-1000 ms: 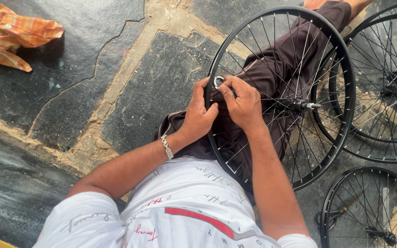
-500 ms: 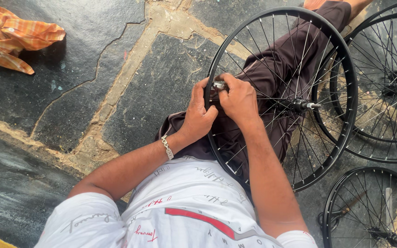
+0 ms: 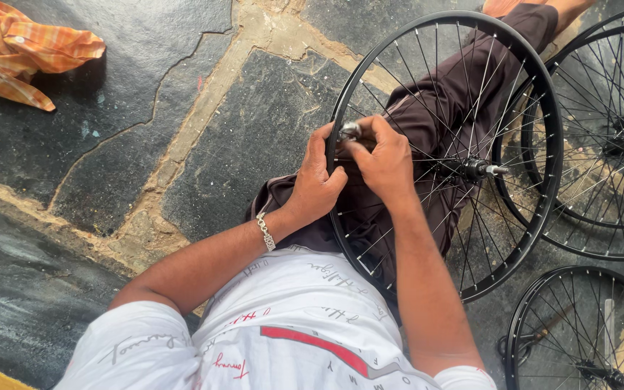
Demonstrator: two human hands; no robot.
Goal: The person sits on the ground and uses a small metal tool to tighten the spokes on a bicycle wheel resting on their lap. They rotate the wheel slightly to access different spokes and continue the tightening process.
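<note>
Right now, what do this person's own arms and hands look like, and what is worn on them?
Both arms are bare from the short white sleeves down, with no gloves on the left hand or the right hand. A silver chain-link bracelet circles the left wrist. The white shirt carries grey script lettering and a red stripe. No rings or watch can be made out.

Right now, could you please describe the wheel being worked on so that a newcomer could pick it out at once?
On the dark stone floor lie three black spoked wheels. The worked wheel is the leftmost one, resting across the person's lap and trousered leg. Only this wheel has both hands, left and right, gathered at its rim around a small silver tool.
</note>
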